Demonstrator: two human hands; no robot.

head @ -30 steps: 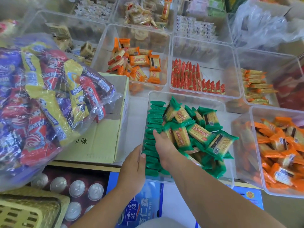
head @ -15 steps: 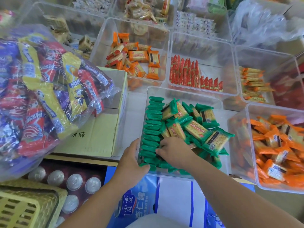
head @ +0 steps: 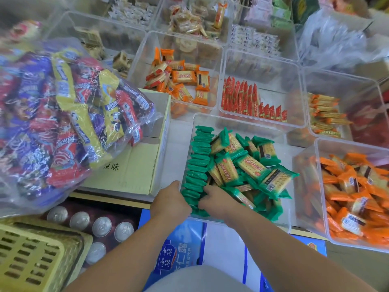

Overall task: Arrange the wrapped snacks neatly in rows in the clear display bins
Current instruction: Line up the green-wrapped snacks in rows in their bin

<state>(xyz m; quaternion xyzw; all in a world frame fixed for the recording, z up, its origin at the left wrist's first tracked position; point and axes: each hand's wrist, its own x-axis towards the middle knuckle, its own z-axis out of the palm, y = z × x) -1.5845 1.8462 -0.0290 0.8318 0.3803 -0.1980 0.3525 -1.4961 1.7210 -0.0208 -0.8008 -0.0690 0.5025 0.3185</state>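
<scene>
Hands: the left hand [head: 171,200] is curling round the seven-o'clock corner of the clear bin [head: 237,121], while the right hand [head: 216,200] is reaching inside just beside it, fingers bent and pinching the nearest packets of the green row [head: 199,161]. Whether the left fingertips are also touching packets cannot be told.

Reason for the hold: the left hand is probably bracing the bin so it is not sliding, and the right is likely squeezing the row's near end to stop the upright packets toppling.

Reason for the layout: packets are standing on edge along the nine-o'clock wall, which is propping them up and leaving floor space for further rows.

Snack location: every green packet is sitting inside this one bin. The row is running from six towards twelve o'clock, and the loose pile [head: 248,165] is lying against it on the three-o'clock side.

Snack look: glossy green wrappers with crimped ends are showing square tan crackers through a clear panel. Some are lying face up and some barcode up.

Progress: one row is looking finished, and the heap is waiting to be sorted.

Neighbours: a cardboard box [head: 134,171] is sitting at nine o'clock and an orange-snack bin [head: 357,197] at three.
</scene>
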